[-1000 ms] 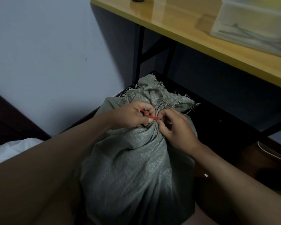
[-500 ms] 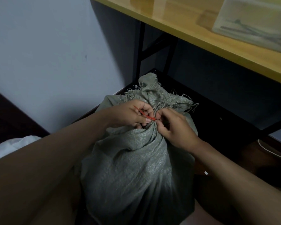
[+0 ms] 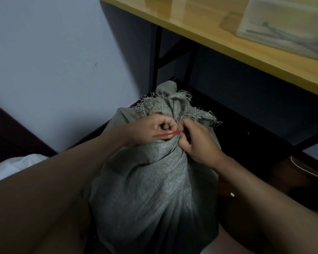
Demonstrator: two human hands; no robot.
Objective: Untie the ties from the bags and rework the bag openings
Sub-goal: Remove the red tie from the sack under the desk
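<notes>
A full grey woven sack (image 3: 154,189) stands between my knees, its frayed mouth (image 3: 173,105) bunched together above a cinched neck. A thin red tie (image 3: 165,134) circles that neck; its loose end lies across the back of my left hand (image 3: 147,130). My left hand grips the gathered cloth at the neck with curled fingers. My right hand (image 3: 196,143) pinches the tie where it meets the cloth, thumb and fingertips pressed at the knot. The knot itself is hidden by the fingers.
A wooden desk top (image 3: 218,39) on black metal legs (image 3: 157,57) overhangs the sack at the back. A translucent plastic box (image 3: 286,24) sits on the desk. A pale wall (image 3: 53,70) is on the left, white cloth (image 3: 13,165) at lower left.
The red tie's free end has come out longer and now lies leftward over my left hand. Both hands stay at the sack's neck.
</notes>
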